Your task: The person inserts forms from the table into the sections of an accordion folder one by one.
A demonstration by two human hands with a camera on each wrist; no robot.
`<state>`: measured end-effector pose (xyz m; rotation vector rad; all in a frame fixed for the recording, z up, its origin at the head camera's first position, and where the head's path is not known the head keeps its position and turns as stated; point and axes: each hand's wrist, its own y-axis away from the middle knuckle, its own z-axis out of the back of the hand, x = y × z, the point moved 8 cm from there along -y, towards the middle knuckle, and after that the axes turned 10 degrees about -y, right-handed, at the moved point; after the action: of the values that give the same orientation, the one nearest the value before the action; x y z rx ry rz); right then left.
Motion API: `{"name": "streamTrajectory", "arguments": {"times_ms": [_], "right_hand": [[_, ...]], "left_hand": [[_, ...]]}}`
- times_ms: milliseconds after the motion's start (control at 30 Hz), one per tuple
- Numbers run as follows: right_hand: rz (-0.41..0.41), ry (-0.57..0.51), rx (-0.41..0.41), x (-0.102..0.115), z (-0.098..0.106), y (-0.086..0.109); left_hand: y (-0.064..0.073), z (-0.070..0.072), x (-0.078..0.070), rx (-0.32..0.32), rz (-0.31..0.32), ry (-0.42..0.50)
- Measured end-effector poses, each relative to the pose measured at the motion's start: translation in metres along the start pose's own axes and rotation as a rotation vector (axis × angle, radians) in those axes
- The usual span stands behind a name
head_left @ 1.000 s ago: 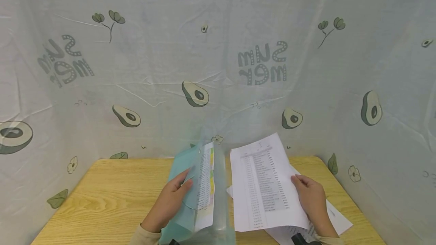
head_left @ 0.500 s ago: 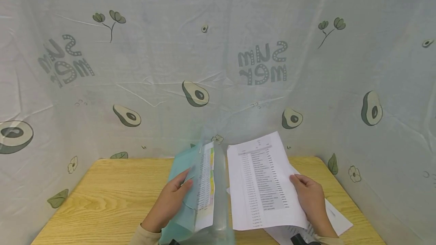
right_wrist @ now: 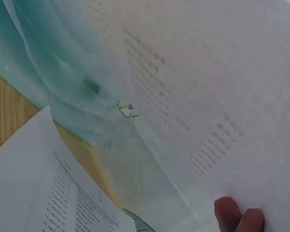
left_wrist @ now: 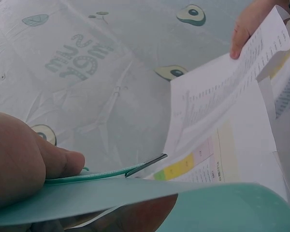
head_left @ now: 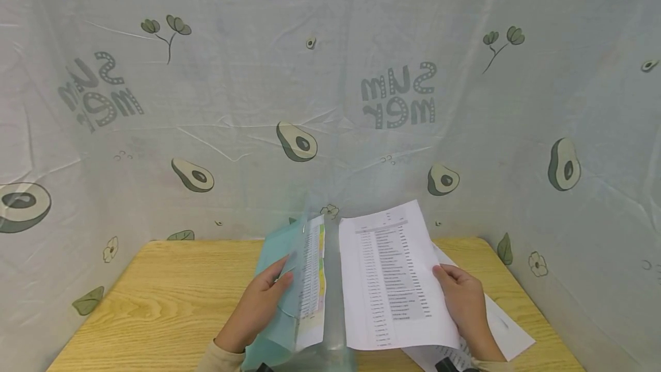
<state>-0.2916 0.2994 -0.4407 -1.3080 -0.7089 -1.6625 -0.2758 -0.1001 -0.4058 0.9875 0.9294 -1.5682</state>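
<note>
My left hand (head_left: 258, 306) grips the flap of a translucent teal document folder (head_left: 279, 240), thumb on the near side. The folder stands spread open on its edge. Inside it leans a paper with green and yellow bands (head_left: 312, 280). In the left wrist view a green elastic cord (left_wrist: 104, 174) with a metal tip lies along the flap by my thumb. My right hand (head_left: 462, 300) pinches a printed sheet (head_left: 395, 280) by its right edge, held upright just right of the folder. In the right wrist view two fingertips (right_wrist: 227, 212) show at this sheet; the thumb is hidden.
Loose printed papers (head_left: 508, 334) lie on the wooden table (head_left: 170, 297) under and behind my right hand. A pale curtain (head_left: 330, 90) with avocado prints hangs right behind the table's far edge and along both sides.
My right hand has moved slightly left with the printed sheet, bringing its left edge up to the folder. My left hand and the folder stay in place.
</note>
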Motion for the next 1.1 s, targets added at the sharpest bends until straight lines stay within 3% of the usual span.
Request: {"name": "streamTrajectory", "arguments": {"times_ms": [300, 633, 933, 1100], "right_hand": [[0.061, 0.01, -0.069, 0.011, 0.008, 0.003], [0.089, -0.022, -0.063, 0.019, 0.001, 0.009], [0.159, 0.068, -0.112, 0.027, 0.009, 0.01], [0.172, 0.056, -0.144, 0.033, 0.015, 0.012]], "left_hand": [[-0.001, -0.001, 0.001, 0.01, -0.007, 0.006], [0.0, -0.001, 0.001, 0.007, -0.006, 0.003], [0.0, -0.001, 0.0, 0.012, -0.007, 0.012], [0.0, 0.0, 0.0, 0.006, -0.006, 0.006]]}}
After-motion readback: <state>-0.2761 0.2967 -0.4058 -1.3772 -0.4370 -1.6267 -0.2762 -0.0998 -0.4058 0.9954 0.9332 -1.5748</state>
